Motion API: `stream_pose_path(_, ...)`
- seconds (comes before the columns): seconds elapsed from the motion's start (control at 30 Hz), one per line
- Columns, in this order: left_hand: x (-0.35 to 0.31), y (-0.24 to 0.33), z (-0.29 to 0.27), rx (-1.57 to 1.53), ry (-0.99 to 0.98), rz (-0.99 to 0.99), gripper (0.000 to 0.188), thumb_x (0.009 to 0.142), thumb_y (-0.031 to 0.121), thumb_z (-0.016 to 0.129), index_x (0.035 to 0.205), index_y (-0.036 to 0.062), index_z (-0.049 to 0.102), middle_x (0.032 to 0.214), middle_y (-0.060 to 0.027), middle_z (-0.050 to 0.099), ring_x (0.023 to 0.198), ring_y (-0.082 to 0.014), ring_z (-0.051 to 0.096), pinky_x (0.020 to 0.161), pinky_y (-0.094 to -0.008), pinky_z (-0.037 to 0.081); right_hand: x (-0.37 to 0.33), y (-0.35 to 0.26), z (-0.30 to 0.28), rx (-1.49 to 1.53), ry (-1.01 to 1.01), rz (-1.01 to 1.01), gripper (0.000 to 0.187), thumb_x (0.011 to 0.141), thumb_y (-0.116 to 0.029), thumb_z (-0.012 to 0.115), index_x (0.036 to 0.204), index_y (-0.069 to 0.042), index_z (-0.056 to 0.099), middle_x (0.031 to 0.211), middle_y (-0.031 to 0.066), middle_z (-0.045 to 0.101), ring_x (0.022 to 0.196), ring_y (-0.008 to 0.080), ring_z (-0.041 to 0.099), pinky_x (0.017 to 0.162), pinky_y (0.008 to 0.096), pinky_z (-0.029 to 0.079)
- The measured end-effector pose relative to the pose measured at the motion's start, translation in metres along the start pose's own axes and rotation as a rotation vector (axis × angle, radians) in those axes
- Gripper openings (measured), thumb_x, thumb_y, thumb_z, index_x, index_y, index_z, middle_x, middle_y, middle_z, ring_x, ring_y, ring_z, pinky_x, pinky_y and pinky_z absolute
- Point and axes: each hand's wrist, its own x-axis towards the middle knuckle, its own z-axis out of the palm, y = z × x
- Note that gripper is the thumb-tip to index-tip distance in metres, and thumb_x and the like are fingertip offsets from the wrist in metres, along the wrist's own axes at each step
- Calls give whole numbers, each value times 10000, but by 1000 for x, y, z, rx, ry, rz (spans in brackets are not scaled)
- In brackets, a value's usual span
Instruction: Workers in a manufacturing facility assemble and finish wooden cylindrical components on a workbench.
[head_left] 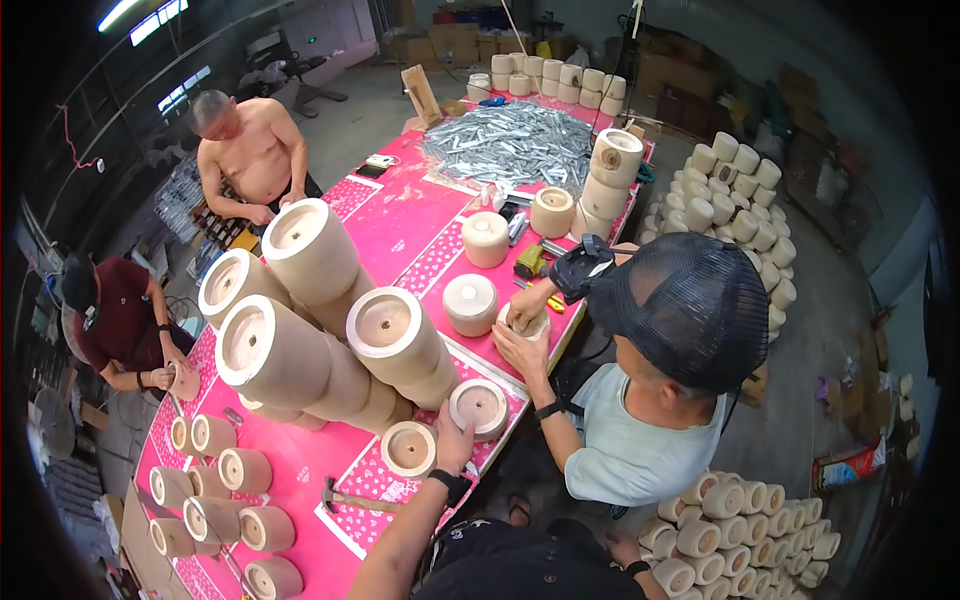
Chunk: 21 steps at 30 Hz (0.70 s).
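Note:
My left hand (455, 441) grips the near-left side of a pale round wooden block (478, 407) with a recessed top and a small dark hole in its centre. Just left of it on the pink table stands another hollowed block (408, 449). A hammer (362, 501) with a wooden handle lies near my left forearm. Low on the right, my right hand (622, 549) hangs beside a pile of wooden blocks (697, 537); its fingers are too unclear to read.
Tall stacks of wooden blocks (300, 255) rise on the pink table (300, 465). A co-worker in a black cap (680, 300) works close on my right; two other people stand across the table. Beyond lie a heap of metal pieces (510, 145) and a green drill (530, 262).

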Motion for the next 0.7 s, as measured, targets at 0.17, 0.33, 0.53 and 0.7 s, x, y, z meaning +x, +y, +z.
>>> stream_pose_path(0.17, -11, 32, -11, 229, -91, 164, 610, 840, 195, 697, 1366, 31, 437, 1502, -324, 232, 1379, -460, 302, 1118, -450, 324, -4, 14, 12, 30, -20, 2, 379, 854, -295, 585, 1153, -89, 696, 1117, 179, 677, 1043, 342, 630, 898, 413, 478)
stream_pose_path(0.33, 1, 35, -14, 440, -109, 436, 479, 798, 221, 745, 1222, 53, 600, 1492, -308, 266, 1349, -496, 334, 1111, -496, 326, 0, 8, 14, -33, -40, -55, 365, 840, -274, 592, 1136, -88, 699, 1106, 183, 679, 1019, 345, 638, 875, 418, 485)
stream_pose_path(0.53, 9, 30, -10, 646, -139, 404, 558, 803, 377, 726, 1268, 91, 612, 1491, -260, 295, 1365, -465, 321, 1074, -529, 350, -12, -11, 4, 145, -47, 172, 374, 817, -248, 612, 1145, -87, 694, 1124, 185, 673, 1060, 340, 625, 905, 429, 479)
stream_pose_path(0.7, 13, 25, -11, 630, -190, 404, 580, 821, 419, 702, 1316, 141, 581, 1545, -215, 237, 1432, -423, 221, 1105, -576, 305, -17, -10, 0, -7, 14, 51, 348, 828, -199, 595, 1140, -84, 698, 1032, 184, 704, 914, 312, 693, 830, 404, 530)
